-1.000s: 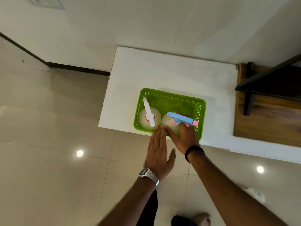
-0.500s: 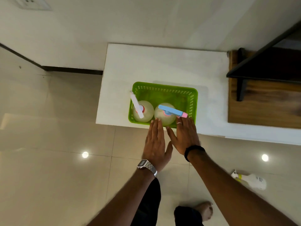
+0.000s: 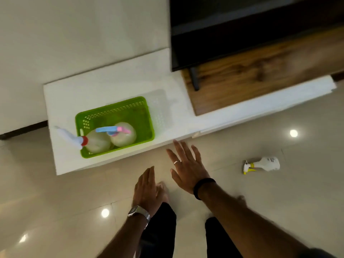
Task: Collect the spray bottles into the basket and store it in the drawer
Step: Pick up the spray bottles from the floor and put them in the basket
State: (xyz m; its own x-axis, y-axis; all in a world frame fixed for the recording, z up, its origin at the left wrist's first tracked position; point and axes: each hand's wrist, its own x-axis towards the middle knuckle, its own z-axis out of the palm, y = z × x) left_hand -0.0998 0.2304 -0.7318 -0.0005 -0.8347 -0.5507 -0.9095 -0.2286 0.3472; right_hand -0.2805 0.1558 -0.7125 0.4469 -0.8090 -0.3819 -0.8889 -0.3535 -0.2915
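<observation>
A green perforated basket (image 3: 141, 112) rests on the low white cabinet top (image 3: 104, 86). Two pale round spray bottles stand inside it: one with a white nozzle and red collar (image 3: 96, 142) poking over the left rim, one with a blue and pink head (image 3: 123, 135). A third bottle, white with a yellow trigger (image 3: 262, 164), lies on its side on the floor to the right. My right hand (image 3: 188, 166) hovers open near the cabinet's front edge. My left hand (image 3: 147, 189) is lower, flat and empty, above my legs.
A dark TV (image 3: 242, 25) stands on a wooden shelf top (image 3: 260, 75) at the right of the cabinet. Glossy beige floor tiles (image 3: 55, 211) with light reflections surround me. The wall (image 3: 74, 34) runs behind the cabinet.
Both hands have pulled back from the basket toward me and to the right. The view has swung right and down, bringing the floor bottle and TV into fuller view.
</observation>
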